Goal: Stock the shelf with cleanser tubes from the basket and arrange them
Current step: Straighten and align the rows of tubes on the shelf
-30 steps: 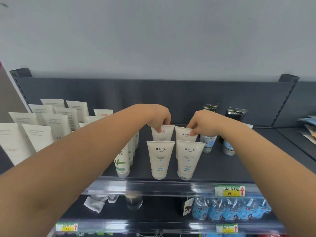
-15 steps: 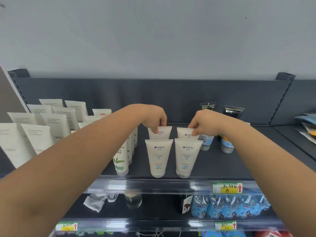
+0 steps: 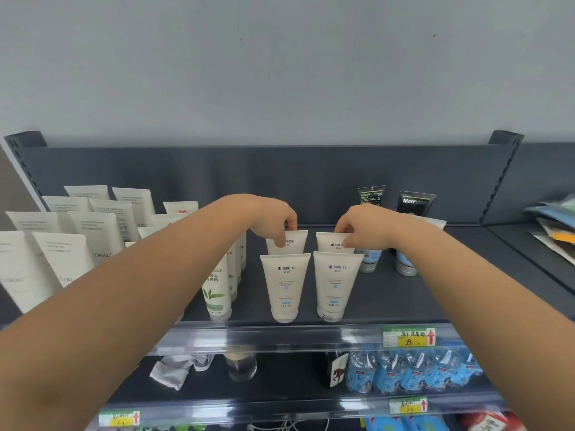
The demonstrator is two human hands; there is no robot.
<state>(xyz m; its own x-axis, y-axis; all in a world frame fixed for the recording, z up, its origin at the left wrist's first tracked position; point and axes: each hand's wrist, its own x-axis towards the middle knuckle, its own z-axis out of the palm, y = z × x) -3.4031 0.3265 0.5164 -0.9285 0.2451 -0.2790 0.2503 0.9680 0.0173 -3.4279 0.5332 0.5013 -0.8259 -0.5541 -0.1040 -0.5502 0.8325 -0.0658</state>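
Two white cleanser tubes stand cap-down at the front of the dark shelf (image 3: 404, 293): the front left tube (image 3: 284, 286) and the front right tube (image 3: 336, 284). Right behind them stand two more of the same kind. My left hand (image 3: 275, 217) pinches the top edge of the rear left tube (image 3: 291, 242). My right hand (image 3: 362, 225) pinches the top edge of the rear right tube (image 3: 329, 242). Both rear tubes are upright and mostly hidden by the front pair. The basket is out of view.
A row of green-leaf tubes (image 3: 217, 290) stands just left of the pair. Several larger white tubes (image 3: 71, 244) fill the shelf's left end. Two dark tubes (image 3: 410, 213) stand behind my right hand. Bare shelf floor lies to the right. Water bottles (image 3: 413, 371) sit on the shelf below.
The two rear tubes have shifted slightly back and settled upright behind the front pair. Both hands stay pinched on their top edges.
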